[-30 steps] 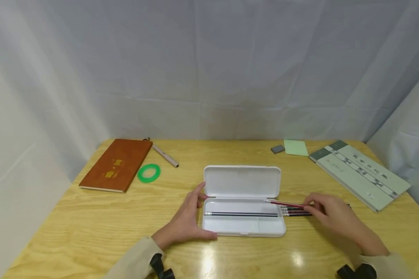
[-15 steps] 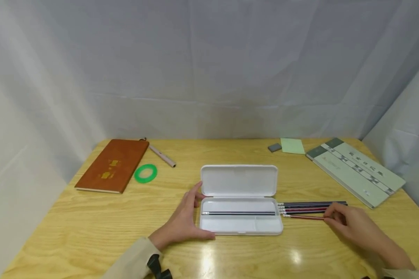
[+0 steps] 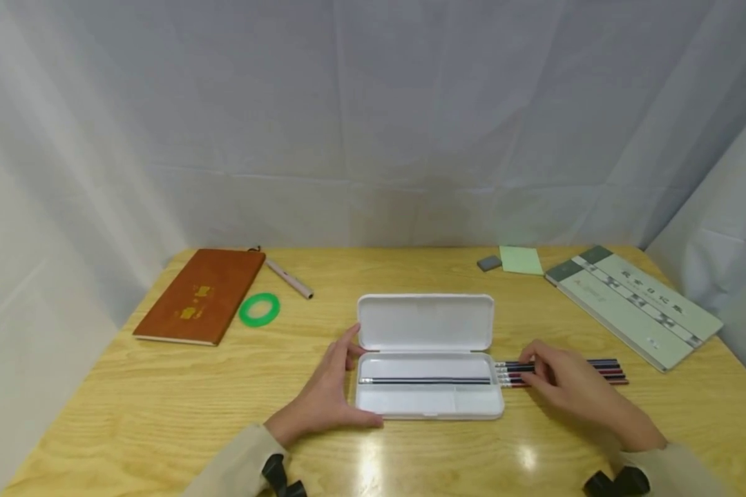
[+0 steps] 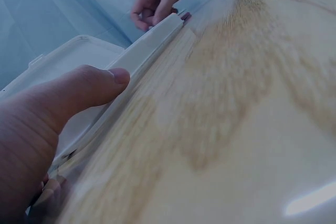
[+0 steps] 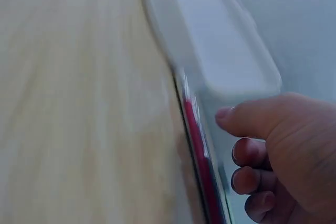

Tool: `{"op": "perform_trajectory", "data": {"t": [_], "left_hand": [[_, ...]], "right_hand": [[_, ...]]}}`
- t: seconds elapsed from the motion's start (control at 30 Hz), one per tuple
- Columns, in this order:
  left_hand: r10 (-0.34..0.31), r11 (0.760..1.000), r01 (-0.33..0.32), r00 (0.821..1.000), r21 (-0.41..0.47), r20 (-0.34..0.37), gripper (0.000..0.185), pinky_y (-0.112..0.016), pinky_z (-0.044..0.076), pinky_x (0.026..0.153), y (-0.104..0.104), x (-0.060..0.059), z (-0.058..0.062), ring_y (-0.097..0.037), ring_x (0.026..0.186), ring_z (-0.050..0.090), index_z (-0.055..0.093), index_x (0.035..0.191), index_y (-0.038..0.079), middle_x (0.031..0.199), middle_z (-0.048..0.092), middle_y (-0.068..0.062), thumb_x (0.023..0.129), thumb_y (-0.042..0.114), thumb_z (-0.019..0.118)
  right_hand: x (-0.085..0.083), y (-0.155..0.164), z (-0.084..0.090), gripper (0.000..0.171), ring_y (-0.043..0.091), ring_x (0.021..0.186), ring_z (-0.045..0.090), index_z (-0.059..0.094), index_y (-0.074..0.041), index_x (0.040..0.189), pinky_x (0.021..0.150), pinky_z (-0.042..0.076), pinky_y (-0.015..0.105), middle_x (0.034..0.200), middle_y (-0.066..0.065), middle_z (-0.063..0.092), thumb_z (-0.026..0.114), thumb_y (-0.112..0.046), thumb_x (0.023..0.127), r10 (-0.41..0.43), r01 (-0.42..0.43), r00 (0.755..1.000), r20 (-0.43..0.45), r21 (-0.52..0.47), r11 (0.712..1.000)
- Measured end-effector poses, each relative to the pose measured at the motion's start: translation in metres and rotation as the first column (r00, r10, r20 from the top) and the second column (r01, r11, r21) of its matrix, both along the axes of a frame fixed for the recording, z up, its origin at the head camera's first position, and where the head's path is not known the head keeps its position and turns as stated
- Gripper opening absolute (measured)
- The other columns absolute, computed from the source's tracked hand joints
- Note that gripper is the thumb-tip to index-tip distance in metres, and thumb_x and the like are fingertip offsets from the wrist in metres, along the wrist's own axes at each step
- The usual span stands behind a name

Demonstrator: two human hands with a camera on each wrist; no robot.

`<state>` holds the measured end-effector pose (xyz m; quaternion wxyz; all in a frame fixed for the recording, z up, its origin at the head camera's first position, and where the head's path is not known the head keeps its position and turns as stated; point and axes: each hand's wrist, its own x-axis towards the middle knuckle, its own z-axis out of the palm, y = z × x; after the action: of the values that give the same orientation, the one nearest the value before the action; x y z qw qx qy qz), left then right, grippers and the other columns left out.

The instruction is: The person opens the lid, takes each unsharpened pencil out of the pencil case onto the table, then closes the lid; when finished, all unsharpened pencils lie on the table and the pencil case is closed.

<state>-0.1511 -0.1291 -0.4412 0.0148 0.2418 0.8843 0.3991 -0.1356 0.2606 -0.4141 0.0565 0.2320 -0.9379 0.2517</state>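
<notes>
An open white pencil case (image 3: pixel 410 411) stands in front of me, its lid (image 3: pixel 425 322) tilted back. Inside lies a dark pencil (image 3: pixel 425 381), lengthwise. My left hand (image 3: pixel 324 397) grips the left end of the case, thumb (image 4: pixel 107 85) along the front edge and fingers at the back corner. Beyond the right end, several dark and red pencils (image 3: pixel 606 371) lie side by side on the table, eraser ends toward the case. My right hand (image 3: pixel 568 383) is over them, thumb and forefinger apart around the row; in the right wrist view the pencils (image 5: pixel 202 161) run beside the fingers.
At the left are a brown notebook (image 3: pixel 202 297), a grey pen (image 3: pixel 289 278) and a green ring of tape (image 3: pixel 259 309). A grey eraser (image 3: pixel 489 263), green sticky notes (image 3: pixel 521 260) and a pale green notebook (image 3: pixel 634 304) are at the back right.
My right hand brought a red pencil from over the case to the front of the row, let it go, then moved left over the pencils. The left hand stayed on the case.
</notes>
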Motion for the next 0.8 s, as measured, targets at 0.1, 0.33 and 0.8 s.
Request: {"op": "perform_trajectory", "data": {"t": [0.1, 0.33, 0.8], "left_hand": [[0.002, 1.000, -0.002, 1.000, 0.006, -0.008, 0.134, -0.030, 0.043, 0.088, -0.001, 0.000, 0.001, -0.012, 0.102, 0.043, 0.011, 0.154, 0.019, 0.125, 0.046, 0.004, 0.051, 0.045, 0.092], [0.006, 1.000, -0.006, 1.000, 0.014, 0.020, 0.134, -0.030, 0.043, 0.090, -0.001, 0.000, 0.001, -0.011, 0.103, 0.043, 0.012, 0.154, 0.019, 0.126, 0.047, 0.005, 0.050, 0.046, 0.092], [0.004, 1.000, -0.005, 1.000, 0.010, 0.031, 0.133, -0.031, 0.043, 0.090, 0.000, 0.002, 0.002, -0.012, 0.103, 0.043, 0.010, 0.155, 0.021, 0.126, 0.046, 0.004, 0.052, 0.046, 0.092]], "right_hand": [[-0.010, -0.023, 0.005, 0.014, -0.005, 0.053, 0.036, 0.062, -0.015, 0.096, 0.050, 0.035, 0.018, 0.063, -0.016, 0.043, 0.070, -0.010, 0.086, 0.051, -0.052, 0.999, 0.013, 0.012, 0.999], [-0.027, -0.067, 0.007, 0.003, -0.003, 0.055, 0.038, 0.070, -0.016, 0.089, 0.052, 0.035, 0.018, 0.062, -0.016, 0.048, 0.069, -0.019, 0.088, 0.185, -0.188, 0.981, 0.048, 0.060, 0.980], [-0.038, -0.100, 0.007, 0.005, -0.004, 0.056, 0.041, 0.075, -0.017, 0.088, 0.053, 0.037, 0.017, 0.064, -0.014, 0.058, 0.072, -0.020, 0.086, 0.268, -0.271, 0.962, 0.054, 0.068, 0.960]]}}
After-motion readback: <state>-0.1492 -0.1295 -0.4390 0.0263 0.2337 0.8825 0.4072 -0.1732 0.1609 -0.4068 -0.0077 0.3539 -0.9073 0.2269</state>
